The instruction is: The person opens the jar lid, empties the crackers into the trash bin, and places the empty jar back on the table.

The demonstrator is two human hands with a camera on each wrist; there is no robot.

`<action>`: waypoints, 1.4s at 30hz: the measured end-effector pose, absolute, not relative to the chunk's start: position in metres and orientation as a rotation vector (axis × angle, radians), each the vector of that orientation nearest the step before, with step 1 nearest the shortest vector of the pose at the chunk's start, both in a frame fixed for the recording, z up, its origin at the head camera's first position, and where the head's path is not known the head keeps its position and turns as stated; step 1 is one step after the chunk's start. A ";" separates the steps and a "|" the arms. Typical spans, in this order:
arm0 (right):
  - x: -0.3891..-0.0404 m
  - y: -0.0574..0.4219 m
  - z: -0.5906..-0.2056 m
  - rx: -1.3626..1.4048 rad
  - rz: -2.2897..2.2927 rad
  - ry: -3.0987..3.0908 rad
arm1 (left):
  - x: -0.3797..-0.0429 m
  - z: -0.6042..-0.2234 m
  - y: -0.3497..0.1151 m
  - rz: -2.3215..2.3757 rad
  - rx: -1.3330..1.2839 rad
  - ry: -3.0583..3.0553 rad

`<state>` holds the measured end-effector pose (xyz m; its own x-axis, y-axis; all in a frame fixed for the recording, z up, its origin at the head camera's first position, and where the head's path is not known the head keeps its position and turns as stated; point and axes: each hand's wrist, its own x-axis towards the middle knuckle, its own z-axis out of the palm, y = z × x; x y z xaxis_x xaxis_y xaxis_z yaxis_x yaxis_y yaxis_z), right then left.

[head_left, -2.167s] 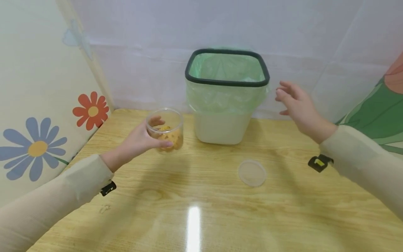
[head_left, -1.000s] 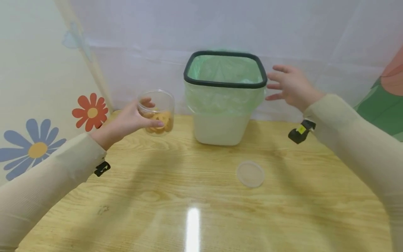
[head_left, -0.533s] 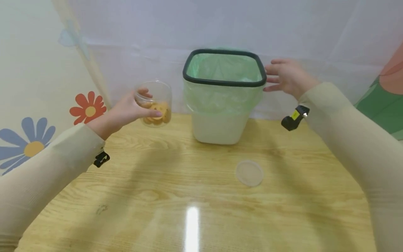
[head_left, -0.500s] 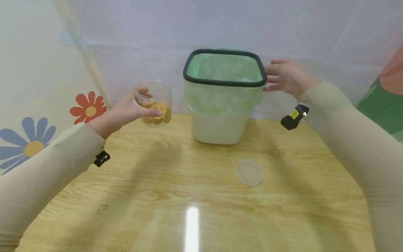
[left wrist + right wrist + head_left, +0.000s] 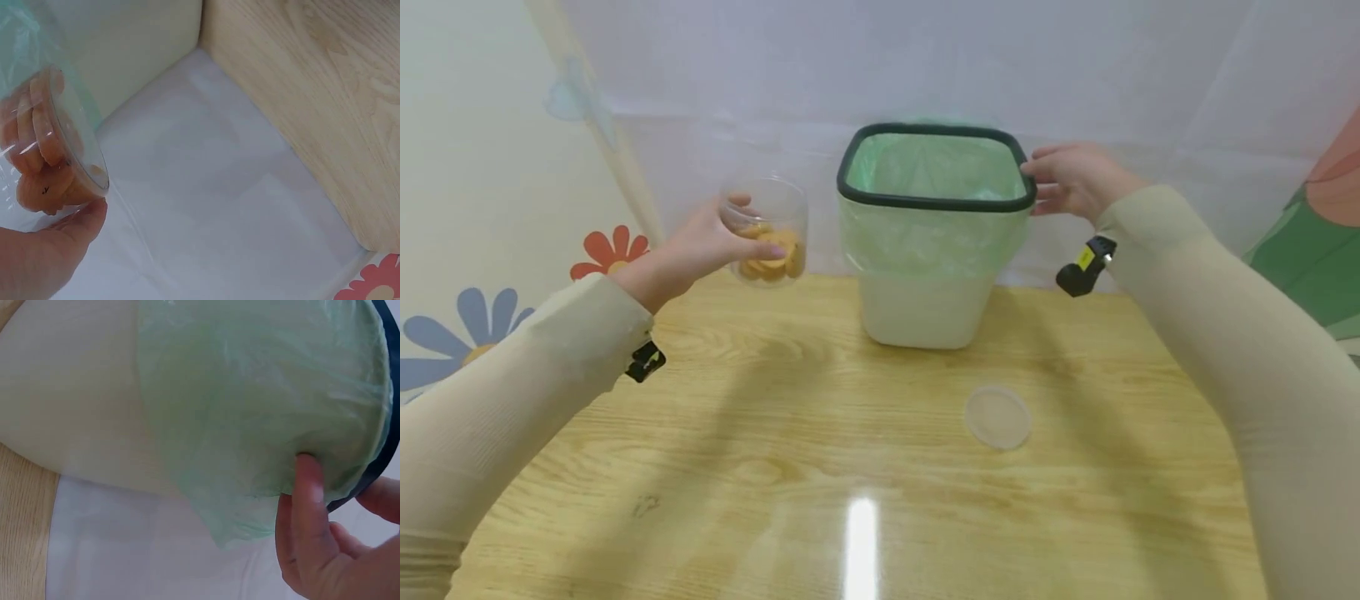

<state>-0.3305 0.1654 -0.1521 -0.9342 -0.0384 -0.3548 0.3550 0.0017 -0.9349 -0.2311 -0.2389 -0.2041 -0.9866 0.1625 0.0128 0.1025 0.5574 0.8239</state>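
Observation:
My left hand (image 5: 703,246) grips a clear round plastic jar (image 5: 765,196) above the table, left of the bin. The jar is upright and open at the top, with several round orange-brown cookies (image 5: 771,257) in its lower part. In the left wrist view the thumb presses the jar's wall beside the cookies (image 5: 37,131). At the bin's right side, my right hand (image 5: 1078,179) holds the dark rim (image 5: 936,202) of a pale trash bin (image 5: 917,308). The right wrist view shows fingers (image 5: 309,494) against the green liner (image 5: 262,412) outside, thumb at the rim.
A round translucent lid (image 5: 997,417) lies flat on the wooden table (image 5: 760,500), in front of the bin and to its right. White sheeting (image 5: 760,75) hangs close behind the bin. A flower-printed wall (image 5: 467,192) bounds the left side.
The left hand has raised the jar of cookies and shifted it slightly left. My right hand has moved left to the bin and taken hold of its rim. Bin and lid stay put.

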 end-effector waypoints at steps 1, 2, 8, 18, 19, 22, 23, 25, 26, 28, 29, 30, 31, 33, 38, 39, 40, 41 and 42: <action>-0.331 0.165 -0.152 0.338 -2.010 2.005 | -0.232 -0.203 -0.239 1.445 0.233 2.717; -0.333 0.165 -0.151 0.342 -2.007 2.007 | -0.233 -0.201 -0.238 1.450 0.239 2.732; -0.339 0.165 -0.151 0.372 -1.974 1.982 | -0.240 -0.195 -0.236 1.489 0.270 2.788; -0.347 0.166 -0.151 0.457 -2.022 1.780 | -0.256 -0.178 -0.227 1.472 0.244 2.821; -0.348 0.166 -0.151 0.464 -2.030 1.751 | -0.258 -0.176 -0.227 1.467 0.254 2.830; -0.352 0.168 -0.151 0.504 -2.070 1.641 | -0.263 -0.171 -0.225 1.474 0.266 2.831; -0.353 0.169 -0.151 0.512 -2.078 1.608 | -0.266 -0.171 -0.224 1.473 0.273 2.841; -0.355 0.173 -0.151 0.531 -2.098 1.536 | -0.269 -0.168 -0.222 1.474 0.274 2.841; -0.356 0.174 -0.152 0.540 -2.106 1.515 | -0.271 -0.167 -0.220 1.475 0.279 2.845; -0.357 0.178 -0.152 0.549 -2.113 1.487 | -0.274 -0.165 -0.217 1.458 0.268 2.853; -0.358 0.179 -0.152 0.554 -2.116 1.478 | -0.275 -0.163 -0.216 1.448 0.262 2.857; -0.358 0.180 -0.152 0.562 -2.121 1.465 | -0.275 -0.161 -0.214 1.436 0.246 2.852; -0.358 0.181 -0.152 0.568 -2.124 1.459 | -0.276 -0.160 -0.213 1.429 0.235 2.851; -0.358 0.181 -0.152 0.571 -2.125 1.444 | -0.277 -0.157 -0.211 1.410 0.198 2.844; -0.358 0.181 -0.151 0.571 -2.129 1.425 | -0.278 -0.150 -0.208 1.434 0.142 2.840; -0.358 0.180 -0.151 0.568 -2.130 1.424 | -0.278 -0.149 -0.207 1.438 0.136 2.848; -0.357 0.180 -0.152 0.565 -2.130 1.430 | -0.279 -0.148 -0.206 1.439 0.130 2.854; -0.357 0.180 -0.152 0.561 -2.128 1.442 | -0.280 -0.146 -0.205 1.436 0.128 2.861; -0.357 0.180 -0.152 0.556 -2.126 1.447 | -0.281 -0.145 -0.205 1.441 0.129 2.863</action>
<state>-0.3566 0.1802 -0.1525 -0.7889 -0.1773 -0.5884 0.6124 -0.3061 -0.7289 -0.2807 -0.2047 -0.1453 -0.9945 0.0418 0.0955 0.1016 0.5935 0.7984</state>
